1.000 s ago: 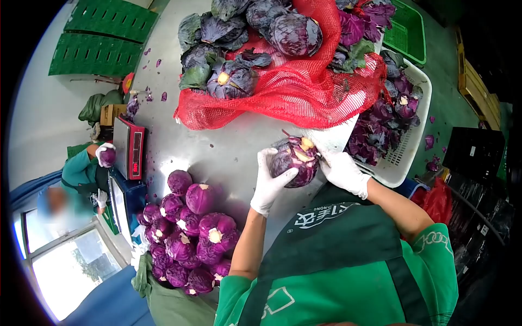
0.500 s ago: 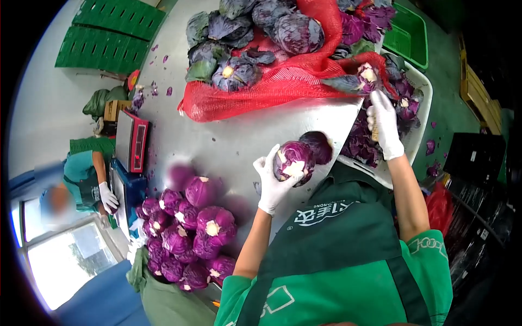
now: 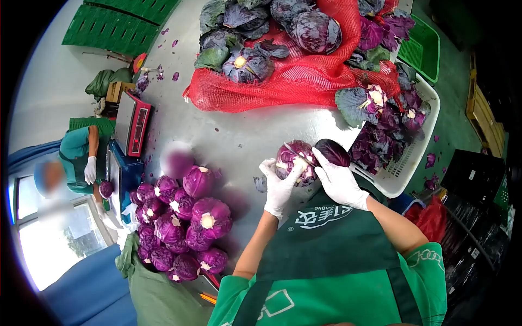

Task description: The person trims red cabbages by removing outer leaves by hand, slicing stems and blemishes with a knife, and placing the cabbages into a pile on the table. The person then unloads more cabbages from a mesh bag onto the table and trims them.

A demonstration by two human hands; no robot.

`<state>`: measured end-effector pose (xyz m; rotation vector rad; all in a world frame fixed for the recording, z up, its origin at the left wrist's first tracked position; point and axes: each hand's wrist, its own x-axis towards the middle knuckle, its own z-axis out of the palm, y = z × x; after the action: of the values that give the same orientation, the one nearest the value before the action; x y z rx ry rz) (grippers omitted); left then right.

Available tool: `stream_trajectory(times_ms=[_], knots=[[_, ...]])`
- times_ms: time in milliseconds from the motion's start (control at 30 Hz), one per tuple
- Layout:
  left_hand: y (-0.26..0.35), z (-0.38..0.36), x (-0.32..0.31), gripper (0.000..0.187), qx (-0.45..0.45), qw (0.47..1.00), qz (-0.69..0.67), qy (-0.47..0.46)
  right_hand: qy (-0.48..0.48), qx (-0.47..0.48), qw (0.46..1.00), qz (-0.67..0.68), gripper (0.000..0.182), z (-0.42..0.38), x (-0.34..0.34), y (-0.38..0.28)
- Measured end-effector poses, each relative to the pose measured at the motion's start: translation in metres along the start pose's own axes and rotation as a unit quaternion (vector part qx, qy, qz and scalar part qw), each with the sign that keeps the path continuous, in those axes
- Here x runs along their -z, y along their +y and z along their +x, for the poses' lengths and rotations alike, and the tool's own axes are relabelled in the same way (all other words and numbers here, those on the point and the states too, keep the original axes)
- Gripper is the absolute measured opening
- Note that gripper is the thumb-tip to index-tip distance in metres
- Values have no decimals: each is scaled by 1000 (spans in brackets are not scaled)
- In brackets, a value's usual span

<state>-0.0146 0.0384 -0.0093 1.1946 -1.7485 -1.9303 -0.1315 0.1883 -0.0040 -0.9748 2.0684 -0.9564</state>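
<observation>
I hold a red cabbage (image 3: 296, 162) at the near edge of the bench (image 3: 239, 136), right in front of my green apron (image 3: 331, 244). My left hand (image 3: 279, 187) is cupped under it, white glove fingers curled tight around its round side. My right hand (image 3: 338, 182) presses on the top of it, fingers closed over a thin knife (image 3: 299, 154) whose blade lies across the pale stump. I think I am at the trimming step: cutting the stump and loose outer leaves away. The next move calls for a steady grip below and a short, careful cut, so the blade stays away from my left fingers. A dark loose leaf (image 3: 333, 152) sits just beside the cabbage, touching it on the right.

The cabbage looks hard, smooth and shiny, like a ball. The gloves look thin and soft.

To the left on the bench lies a pile (image 3: 185, 223) of clean purple heads with white cut stumps. The bench is grey metal and it shines.

To the right, at the bench edge, a white basket (image 3: 405, 176) with holes holds floppy cut leaves.

Farther off a red net (image 3: 293, 84) lies spread out, rough and stringy, with dusty, leafy heads on it. At the far left a scale (image 3: 132, 130) stands, and another person (image 3: 81, 160) in green works there.
</observation>
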Motion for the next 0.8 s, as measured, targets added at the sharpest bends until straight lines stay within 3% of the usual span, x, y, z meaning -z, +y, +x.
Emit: stream_trajectory(times_ms=[33, 100, 167, 233, 300, 367, 467, 500, 533, 567, 633, 667, 733, 767, 800], knots=[[-3, 0, 0, 57, -13, 1000, 2, 4, 0, 1, 1000, -3, 52, 3, -5, 4], [-8, -1, -1, 57, -10, 1000, -15, 15, 100, 63, 993, -1, 50, 8, -12, 9], [-15, 0, 1, 62, -1, 999, -48, 11, 140, 52, 989, 23, 42, 12, -8, 7], [-9, -5, 2, 61, 8, 999, -42, 18, 141, -87, 986, 16, 39, 32, 0, 48], [-11, -9, 6, 61, 59, 993, -98, 2, 163, -100, 978, 82, 35, 43, 8, 55], [-11, -11, -1, 61, 34, 995, -70, 64, 164, -86, 979, 91, 35, 51, 10, 53], [-46, 5, 10, 72, -184, 978, 68, 74, 191, -17, 979, 64, 36, 49, 2, 49], [-27, 5, 14, 76, -254, 953, 142, 84, 185, 16, 981, 56, 36, 47, 6, 38], [-24, 13, 27, 78, -275, 950, 147, 4, 173, 45, 983, 46, 36, 48, 10, 28], [-4, 13, 33, 67, -177, 977, 81, -90, 170, 54, 983, 39, 36, 54, 11, 28], [-1, 18, 48, 67, -130, 980, 101, -113, 207, 11, 977, 46, 37, 69, 4, 60], [10, 13, 50, 66, -137, 972, 158, -106, 236, -19, 970, 55, 38, 78, -2, 83], [-20, 9, 53, 72, -125, 977, 152, -78, 283, 22, 957, -55, 41, 74, 7, 80], [-32, -1, 53, 73, -95, 977, 186, -42, 283, 3, 958, -54, 42, 58, 16, 46], [-28, -6, 48, 77, -137, 955, 264, -21, 183, -29, 983, 17, 41, 40, 21, 25]])
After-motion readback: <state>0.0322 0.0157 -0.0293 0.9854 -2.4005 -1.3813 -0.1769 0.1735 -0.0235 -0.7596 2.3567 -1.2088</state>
